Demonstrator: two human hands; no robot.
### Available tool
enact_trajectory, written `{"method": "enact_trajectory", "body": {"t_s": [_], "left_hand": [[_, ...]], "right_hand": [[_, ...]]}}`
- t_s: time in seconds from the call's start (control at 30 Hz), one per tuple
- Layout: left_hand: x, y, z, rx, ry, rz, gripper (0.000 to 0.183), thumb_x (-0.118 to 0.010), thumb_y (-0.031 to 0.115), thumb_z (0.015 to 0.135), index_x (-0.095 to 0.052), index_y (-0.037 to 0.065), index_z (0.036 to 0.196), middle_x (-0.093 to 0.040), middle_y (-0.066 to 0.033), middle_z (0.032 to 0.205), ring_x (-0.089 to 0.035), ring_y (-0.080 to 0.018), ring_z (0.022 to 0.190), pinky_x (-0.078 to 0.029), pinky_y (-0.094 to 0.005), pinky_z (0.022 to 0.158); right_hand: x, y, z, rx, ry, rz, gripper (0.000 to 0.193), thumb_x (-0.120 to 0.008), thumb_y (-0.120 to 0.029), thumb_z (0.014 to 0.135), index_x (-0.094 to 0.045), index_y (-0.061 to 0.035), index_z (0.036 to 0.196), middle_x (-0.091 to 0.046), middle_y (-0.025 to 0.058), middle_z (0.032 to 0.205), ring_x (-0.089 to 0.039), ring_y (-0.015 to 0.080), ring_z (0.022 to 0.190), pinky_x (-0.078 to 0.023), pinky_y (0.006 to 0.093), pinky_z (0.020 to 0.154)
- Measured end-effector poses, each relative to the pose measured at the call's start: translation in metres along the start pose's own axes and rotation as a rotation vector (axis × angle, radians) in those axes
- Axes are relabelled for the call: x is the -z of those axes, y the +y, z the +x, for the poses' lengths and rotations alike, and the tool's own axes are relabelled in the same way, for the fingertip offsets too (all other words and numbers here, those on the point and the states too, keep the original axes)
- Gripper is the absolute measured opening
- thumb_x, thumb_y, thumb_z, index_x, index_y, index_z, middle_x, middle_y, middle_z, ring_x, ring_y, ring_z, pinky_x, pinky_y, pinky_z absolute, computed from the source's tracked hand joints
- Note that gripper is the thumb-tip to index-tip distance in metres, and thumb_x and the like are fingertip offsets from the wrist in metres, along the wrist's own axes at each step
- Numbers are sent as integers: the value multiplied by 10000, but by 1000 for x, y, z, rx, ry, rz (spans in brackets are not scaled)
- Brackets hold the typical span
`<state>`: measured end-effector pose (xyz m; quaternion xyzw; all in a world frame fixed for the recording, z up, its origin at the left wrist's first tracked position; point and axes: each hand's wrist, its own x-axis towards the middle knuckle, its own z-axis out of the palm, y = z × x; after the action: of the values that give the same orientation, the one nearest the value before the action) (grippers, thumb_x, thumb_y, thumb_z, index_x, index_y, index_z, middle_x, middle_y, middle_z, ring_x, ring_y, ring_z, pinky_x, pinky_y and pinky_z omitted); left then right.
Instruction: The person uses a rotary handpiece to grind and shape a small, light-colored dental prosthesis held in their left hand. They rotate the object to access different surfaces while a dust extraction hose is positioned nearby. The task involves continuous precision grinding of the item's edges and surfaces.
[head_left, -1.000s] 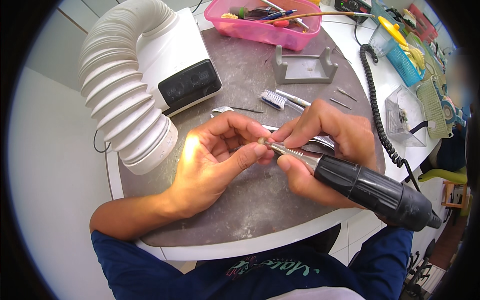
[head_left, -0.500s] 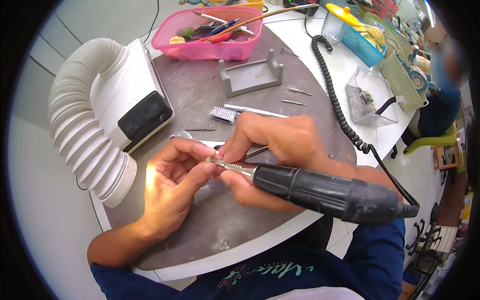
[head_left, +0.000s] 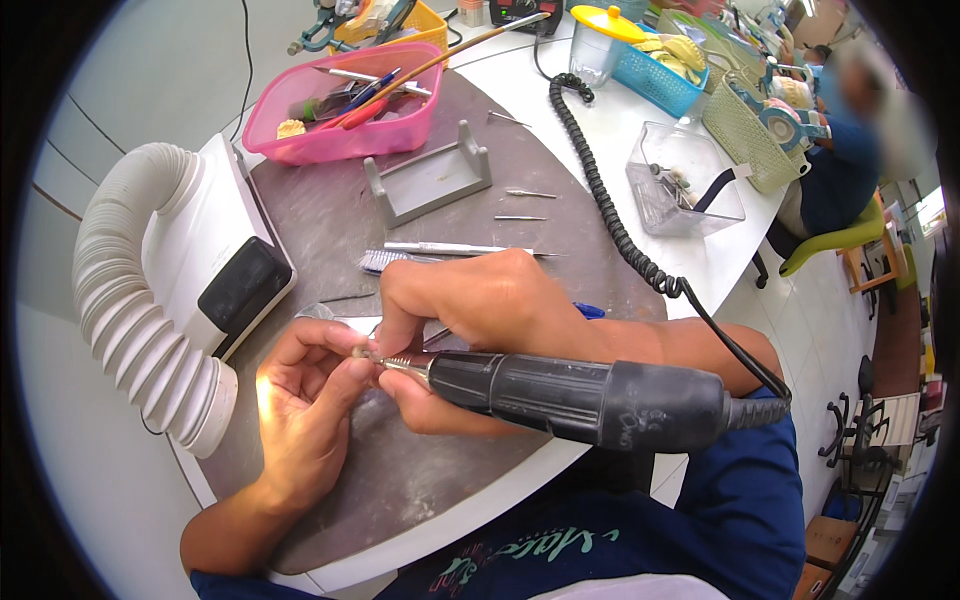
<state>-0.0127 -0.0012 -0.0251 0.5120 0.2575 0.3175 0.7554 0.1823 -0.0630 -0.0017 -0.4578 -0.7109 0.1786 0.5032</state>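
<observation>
My right hand [head_left: 490, 300] is wrapped round a black rotary handpiece [head_left: 590, 395], held like a pen with its metal nose pointing left. The thumb and fingertips of my left hand [head_left: 305, 400] pinch a very small pale piece [head_left: 361, 352], mostly covered by the fingers. At this piece the handpiece's tip meets it or lies just beside it; which of the two I cannot tell. Both hands are close together above the grey-brown tabletop [head_left: 400, 500]. Just beyond my right hand lie a white-bristled brush [head_left: 385, 261] and a slim metal instrument [head_left: 450, 248].
A white machine with a ribbed hose [head_left: 130, 290] stands at left. Behind are a pink tub of tools [head_left: 340, 145], a grey cradle [head_left: 430, 190] and two small burs [head_left: 525, 205]. The handpiece's coiled cord [head_left: 610, 210] runs past a clear box [head_left: 690, 215]. Another person sits far right.
The whole view has shifted, so the table's things and both hands appear farther left. Both hands keep their grips, with the handpiece tip still at the small piece. A blue object now shows beyond my right wrist.
</observation>
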Motion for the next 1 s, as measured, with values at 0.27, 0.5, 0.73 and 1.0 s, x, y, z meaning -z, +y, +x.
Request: {"method": "enact_trajectory", "body": {"t_s": [0.27,0.5,0.73,1.0], "left_hand": [[1,1,-2,5,28,9,158,-610,-35,892,-545,-5,1033,-599,-77,980,-602,-118,904,-493,-252,817],[-4,1,1,-6,21,-4,168,-621,-35,887,-546,-2,1034,-597,-72,969,-594,-105,882,-482,-235,802],[1,1,0,-6,20,-2,174,-625,-26,890,-546,4,1043,-599,-73,968,-597,-111,868,-486,-240,802],[-3,1,1,-10,11,-13,170,-620,-20,894,-546,4,1045,-599,-73,979,-600,-115,880,-494,-253,803]], "right_hand": [[-1,2,-1,19,20,32,208,-725,-120,699,-564,-53,813,-586,79,676,-605,261,571,-475,328,523],[-2,3,-2,13,43,32,217,-723,-114,691,-542,-61,798,-584,73,666,-597,258,553,-471,332,507],[-2,0,-1,19,12,-11,216,-721,-116,692,-549,-58,809,-585,81,670,-601,266,564,-474,337,515],[0,2,-2,10,33,14,211,-723,-117,698,-559,-55,817,-583,84,680,-613,256,578,-478,330,524]]}}
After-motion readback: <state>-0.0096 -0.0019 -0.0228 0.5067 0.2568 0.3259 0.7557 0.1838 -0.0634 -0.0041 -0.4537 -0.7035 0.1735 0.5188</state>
